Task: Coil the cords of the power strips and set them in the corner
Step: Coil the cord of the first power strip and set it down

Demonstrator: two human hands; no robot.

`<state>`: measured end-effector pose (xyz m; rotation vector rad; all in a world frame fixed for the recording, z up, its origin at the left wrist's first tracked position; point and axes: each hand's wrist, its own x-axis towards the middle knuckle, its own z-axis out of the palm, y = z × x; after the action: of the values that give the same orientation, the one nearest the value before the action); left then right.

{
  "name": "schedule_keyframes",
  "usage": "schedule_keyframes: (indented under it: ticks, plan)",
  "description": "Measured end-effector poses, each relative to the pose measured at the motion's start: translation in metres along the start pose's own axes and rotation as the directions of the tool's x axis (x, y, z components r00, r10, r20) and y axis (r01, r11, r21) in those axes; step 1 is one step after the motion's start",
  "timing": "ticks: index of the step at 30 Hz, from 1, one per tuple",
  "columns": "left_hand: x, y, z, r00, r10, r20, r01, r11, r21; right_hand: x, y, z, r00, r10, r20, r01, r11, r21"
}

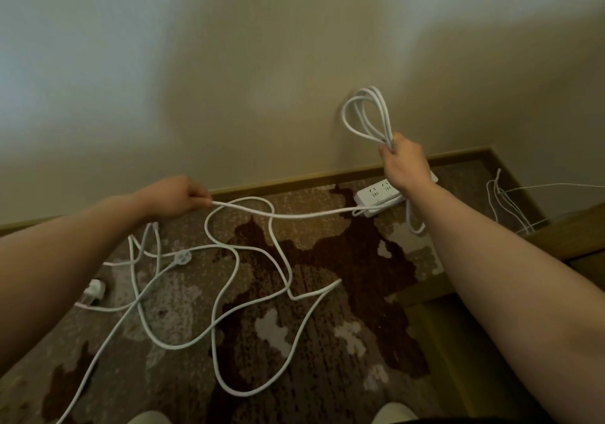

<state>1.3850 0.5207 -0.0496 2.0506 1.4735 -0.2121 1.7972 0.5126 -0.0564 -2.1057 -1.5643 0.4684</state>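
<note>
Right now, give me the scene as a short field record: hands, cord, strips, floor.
right hand: grips a bundle of coiled loops, held up before the wall
left hand: pinches the white cord, stretched toward the power strip
power strip: below the right hand, by the baseboard
loose cord: uncoiled, sprawled in loops on the carpet
second strip: at the left on the carpet, partly hidden
corner: thin white cables

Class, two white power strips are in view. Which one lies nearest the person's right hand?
The power strip by the baseboard, sockets up, directly under the right hand holding the coiled cord. The other power strip lies far left on the carpet.
</note>
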Motion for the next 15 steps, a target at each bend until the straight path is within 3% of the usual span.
schedule_keyframes:
  ticks: [4,7,11,15]
  plan:
    - [0.009,0.071,0.011,0.967,0.256,0.008,-0.256,0.966,0.025,-0.001,-0.018,0.007,0.980,0.044,0.195,-0.117,0.917,0.381]
    - [0.016,0.130,0.021,0.915,0.402,-0.042,-0.403,0.915,-0.032,-0.006,-0.032,0.008,0.950,-0.003,0.311,-0.164,0.845,0.509]
    - [0.028,0.174,0.026,0.891,0.350,-0.288,-0.394,0.912,-0.112,-0.012,-0.040,0.010,0.918,-0.069,0.391,-0.173,0.818,0.549]
    - [0.038,0.184,0.027,0.882,0.204,-0.425,-0.288,0.947,-0.142,-0.015,-0.039,0.014,0.845,-0.064,0.531,-0.313,0.746,0.587]
